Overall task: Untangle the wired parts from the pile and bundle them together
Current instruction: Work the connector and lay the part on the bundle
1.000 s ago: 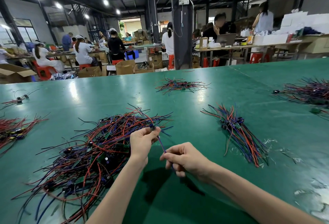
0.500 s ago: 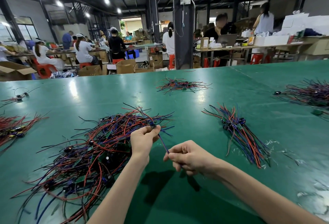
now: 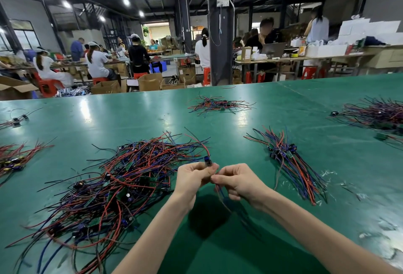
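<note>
Pile edge beside left hand

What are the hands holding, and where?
The left hand pinches a wired part by its small component end; the right hand pinches its wires just below.

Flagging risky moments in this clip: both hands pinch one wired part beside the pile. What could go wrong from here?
1. The wired part, pinched by the left hand, has a red wire arching back over the pile; pulling could drag other parts along.
2. The loose wires pinched by the right hand might snag before reaching the bundle.
</note>
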`<action>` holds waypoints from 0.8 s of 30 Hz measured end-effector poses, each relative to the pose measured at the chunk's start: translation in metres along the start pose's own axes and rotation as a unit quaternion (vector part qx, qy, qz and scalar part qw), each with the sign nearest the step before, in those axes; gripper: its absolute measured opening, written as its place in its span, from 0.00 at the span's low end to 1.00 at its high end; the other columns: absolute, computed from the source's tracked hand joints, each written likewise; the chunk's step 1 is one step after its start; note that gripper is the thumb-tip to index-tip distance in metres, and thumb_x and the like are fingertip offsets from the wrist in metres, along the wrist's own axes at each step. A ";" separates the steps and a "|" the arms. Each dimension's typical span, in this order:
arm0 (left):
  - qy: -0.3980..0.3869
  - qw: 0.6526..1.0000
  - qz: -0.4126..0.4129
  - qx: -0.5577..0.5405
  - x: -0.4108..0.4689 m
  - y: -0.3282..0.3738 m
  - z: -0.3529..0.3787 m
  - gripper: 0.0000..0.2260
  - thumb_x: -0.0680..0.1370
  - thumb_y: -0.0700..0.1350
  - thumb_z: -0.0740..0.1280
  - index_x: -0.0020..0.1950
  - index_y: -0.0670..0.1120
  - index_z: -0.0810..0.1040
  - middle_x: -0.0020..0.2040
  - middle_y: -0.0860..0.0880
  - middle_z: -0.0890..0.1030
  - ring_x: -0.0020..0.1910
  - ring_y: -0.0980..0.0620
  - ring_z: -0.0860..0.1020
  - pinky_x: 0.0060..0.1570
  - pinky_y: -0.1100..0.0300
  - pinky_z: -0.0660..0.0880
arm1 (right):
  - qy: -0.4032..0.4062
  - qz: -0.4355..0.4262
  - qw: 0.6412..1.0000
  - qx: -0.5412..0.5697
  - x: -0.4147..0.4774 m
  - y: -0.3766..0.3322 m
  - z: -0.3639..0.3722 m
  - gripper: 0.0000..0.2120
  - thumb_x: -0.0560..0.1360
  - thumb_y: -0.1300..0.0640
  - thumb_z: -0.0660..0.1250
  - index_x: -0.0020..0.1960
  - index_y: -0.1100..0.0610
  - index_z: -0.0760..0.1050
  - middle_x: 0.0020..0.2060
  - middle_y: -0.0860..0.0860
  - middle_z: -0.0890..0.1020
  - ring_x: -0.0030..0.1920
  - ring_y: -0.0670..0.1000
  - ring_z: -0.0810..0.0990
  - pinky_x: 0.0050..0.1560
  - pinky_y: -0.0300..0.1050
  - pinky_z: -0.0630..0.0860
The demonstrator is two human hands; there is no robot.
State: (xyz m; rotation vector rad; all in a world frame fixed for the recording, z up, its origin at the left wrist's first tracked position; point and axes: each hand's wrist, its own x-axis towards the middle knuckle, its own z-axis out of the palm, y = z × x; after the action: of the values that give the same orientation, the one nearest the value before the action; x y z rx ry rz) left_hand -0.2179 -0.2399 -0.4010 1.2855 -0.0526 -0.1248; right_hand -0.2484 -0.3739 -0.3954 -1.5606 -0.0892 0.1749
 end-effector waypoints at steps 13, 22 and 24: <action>0.096 0.994 0.041 -0.020 0.014 0.009 -0.020 0.05 0.72 0.32 0.71 0.37 0.40 0.81 0.33 0.48 0.81 0.33 0.55 0.76 0.38 0.68 0.76 | -0.049 0.050 0.998 0.004 -0.011 -0.004 0.013 0.07 0.73 0.68 0.67 0.37 0.65 0.75 0.29 0.58 0.81 0.15 0.44 0.60 0.19 0.32 0.61; 0.143 0.989 0.030 -0.029 0.023 0.008 -0.036 0.05 0.71 0.33 0.72 0.37 0.40 0.79 0.29 0.52 0.80 0.31 0.55 0.75 0.35 0.68 0.75 | -0.133 0.082 0.985 -0.075 -0.019 -0.005 0.020 0.06 0.77 0.65 0.65 0.41 0.61 0.71 0.26 0.53 0.79 0.17 0.43 0.59 0.18 0.33 0.59; 0.130 0.991 0.011 -0.017 0.021 0.005 -0.033 0.05 0.71 0.34 0.72 0.37 0.40 0.79 0.29 0.51 0.80 0.29 0.56 0.76 0.32 0.68 0.75 | -0.174 0.105 0.973 -0.105 -0.020 -0.007 0.016 0.06 0.78 0.62 0.64 0.43 0.59 0.68 0.27 0.53 0.79 0.17 0.43 0.59 0.18 0.32 0.59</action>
State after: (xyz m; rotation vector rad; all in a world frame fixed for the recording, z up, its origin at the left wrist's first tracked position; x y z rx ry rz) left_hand -0.1932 -0.2093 -0.4060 1.2578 0.1572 0.0612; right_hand -0.2705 -0.3618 -0.3874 -1.7366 -0.2250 0.6238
